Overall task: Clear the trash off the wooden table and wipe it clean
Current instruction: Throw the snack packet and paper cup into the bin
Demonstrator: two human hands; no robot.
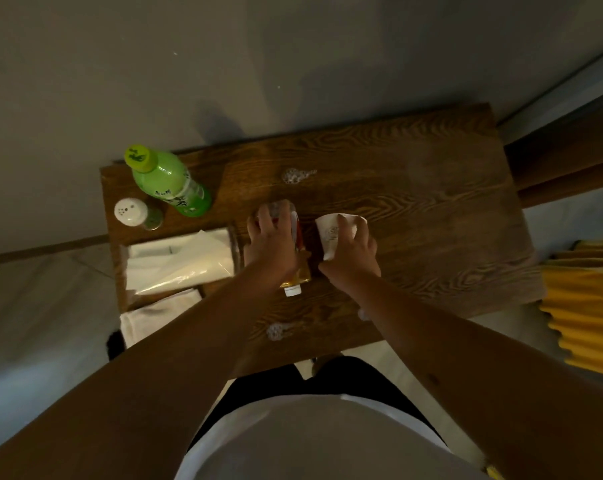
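On the wooden table [414, 209] my left hand [270, 240] grips a clear plastic bottle [298, 271] that lies on its side, amber liquid inside, white cap toward me. My right hand [353, 251] holds a white paper cup [331, 233], tipped with its mouth to the left. Two foamy wet spots mark the wood: one at the far middle [295, 175], one by the near edge [276, 330]. A white cloth [154, 315] hangs at the near left corner.
A green bottle [170, 183] with a yellow-green cap stands at the far left corner beside a white-lidded shaker jar [135, 213]. A tissue pack [182, 261] lies on the left side. Yellow striped fabric [591, 306] is to the right. A wall runs behind.
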